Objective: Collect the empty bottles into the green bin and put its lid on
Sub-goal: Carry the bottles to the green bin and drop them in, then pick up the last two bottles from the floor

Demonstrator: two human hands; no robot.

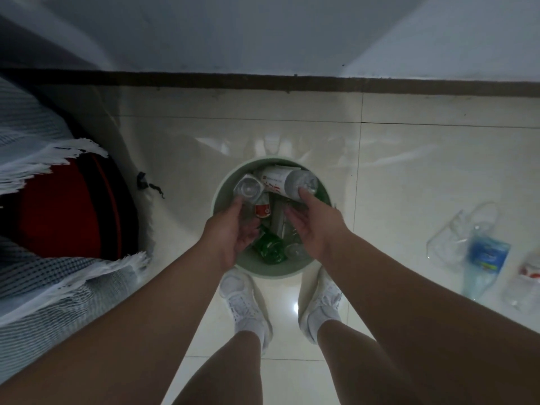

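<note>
A round green bin (225,185) stands uncovered on a pale glossy tiled floor (409,159), seen from straight above, directly in front of the person's feet. It is packed with empty plastic bottles. A large clear bottle with a white and red label (280,181) lies across the far side of the bin's mouth, and beside it, to the left, a clear bottle (247,187) points its base up at the camera. Lower down sit a bottle with a red label (262,210) and a crumpled green bottle (268,245) near the rim closest to the person. Both bare arms reach down over the bin. The left hand (230,232) is loosely open, palm turned inward, its fingertips touching the upturned clear bottle. The right hand (317,226) is also loosely open and holds nothing; its index finger stretches forward and presses on the end of the large labelled bottle. Below the bin, two white sneakers (321,302) stand on the tiles, one either side of a bright light reflection. To the right, well apart from the bin, a flattened clear bottle with a blue label (483,260) lies on the floor, with another clear bottle with red markings (527,283) at the picture's edge. To the left, a pale fringed cloth (43,147) drapes over a dark red rounded object (67,211). A dark baseboard (292,81) runs along the wall beyond.
</note>
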